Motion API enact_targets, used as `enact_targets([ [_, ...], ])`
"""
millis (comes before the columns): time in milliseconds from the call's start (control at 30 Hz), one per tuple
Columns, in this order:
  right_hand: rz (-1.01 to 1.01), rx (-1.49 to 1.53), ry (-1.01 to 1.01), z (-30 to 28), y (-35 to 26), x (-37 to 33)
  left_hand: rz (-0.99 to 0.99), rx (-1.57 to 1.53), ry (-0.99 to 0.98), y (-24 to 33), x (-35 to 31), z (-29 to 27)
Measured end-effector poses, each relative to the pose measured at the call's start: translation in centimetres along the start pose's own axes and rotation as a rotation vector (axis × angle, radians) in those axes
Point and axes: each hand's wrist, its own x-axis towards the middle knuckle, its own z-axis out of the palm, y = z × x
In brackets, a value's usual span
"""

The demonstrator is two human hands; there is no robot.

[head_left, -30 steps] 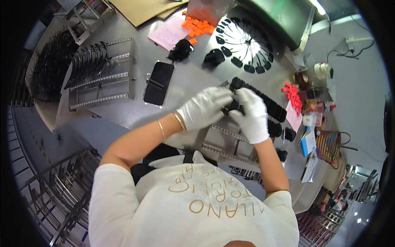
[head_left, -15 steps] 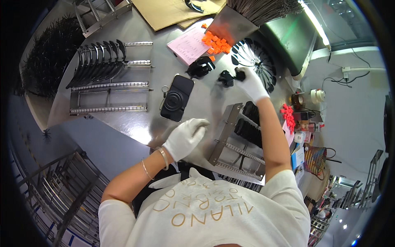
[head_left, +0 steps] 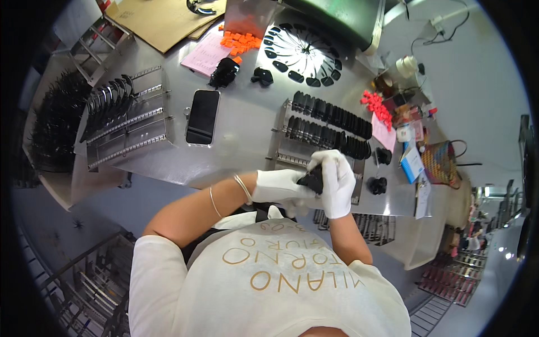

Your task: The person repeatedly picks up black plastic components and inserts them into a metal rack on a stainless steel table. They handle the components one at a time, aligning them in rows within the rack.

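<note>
Both my hands wear white gloves and meet close to my chest, over the near edge of the metal table. My left hand [head_left: 281, 186] is closed around small black pieces [head_left: 312, 181], whose exact kind I cannot make out. The fingers of my right hand [head_left: 338, 182] are bent together against the same black pieces, partly hiding them. Just beyond the hands lies a metal rack [head_left: 293, 160] with two rows of black oval pieces [head_left: 331, 115]. Farther off sits a small black pile [head_left: 261, 77], and beside it a larger glossy black bundle [head_left: 225, 72].
Left of the hands lie a black phone [head_left: 202, 117] and a rack of curved black parts [head_left: 112, 98]. Farther back are a pink sheet [head_left: 205, 54], orange blocks [head_left: 240, 42] and a ring of black-tipped pieces [head_left: 306, 50]. Red pieces [head_left: 377, 108] and a woven bag [head_left: 442, 163] are at the right.
My right hand has come back from the black pile to my left hand. The pile is smaller, and both hands now meet at black pieces. The view has shifted.
</note>
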Motion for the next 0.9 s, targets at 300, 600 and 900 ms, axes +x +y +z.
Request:
enact_targets([
  [300,-0.047,0.004,-0.361,-6.4,4.7,-4.0,-0.058,0.391,0.262,-0.7,2.6,3.7],
  [600,0.16,0.58,-0.183,-2.2,7.4,-3.2,0.104,0.092,0.561,-7.0,2.2,4.5],
  [900,-0.419,-0.064,-0.146,4.2,10.3,1.3,0.521,-0.37,1.318,-9.0,0.3,-1.6],
])
